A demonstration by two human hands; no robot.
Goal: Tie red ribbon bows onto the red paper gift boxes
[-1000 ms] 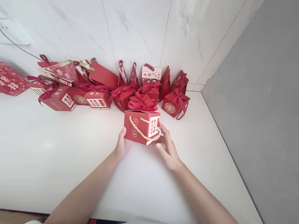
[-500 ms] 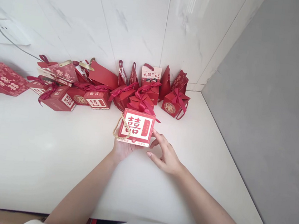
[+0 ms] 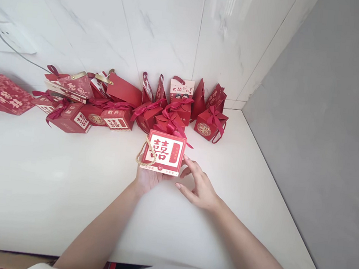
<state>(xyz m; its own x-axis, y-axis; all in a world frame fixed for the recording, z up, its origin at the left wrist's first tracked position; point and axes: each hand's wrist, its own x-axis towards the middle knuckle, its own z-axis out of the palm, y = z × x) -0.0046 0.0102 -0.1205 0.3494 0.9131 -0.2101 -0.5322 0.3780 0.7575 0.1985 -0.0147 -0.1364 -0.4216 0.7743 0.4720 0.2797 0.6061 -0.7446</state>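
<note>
A small red gift box (image 3: 163, 153) with a white panel, a red character and a beige rope handle faces me above the white countertop (image 3: 63, 190). My left hand (image 3: 147, 179) is under the box and holds it up; most of its fingers are hidden behind it. My right hand (image 3: 197, 185) rests just right of the box with fingers apart, fingertips touching or nearly touching its right edge.
Several red gift boxes and bags with ribbons (image 3: 175, 112) line the marble wall, running left to a flat red bag (image 3: 2, 97). A grey wall (image 3: 323, 125) bounds the counter on the right. The counter's front edge (image 3: 183, 268) is close to me.
The box was turned so its white character panel faces me and the rope handle swung to the left. My right hand let go of it and drew back slightly.
</note>
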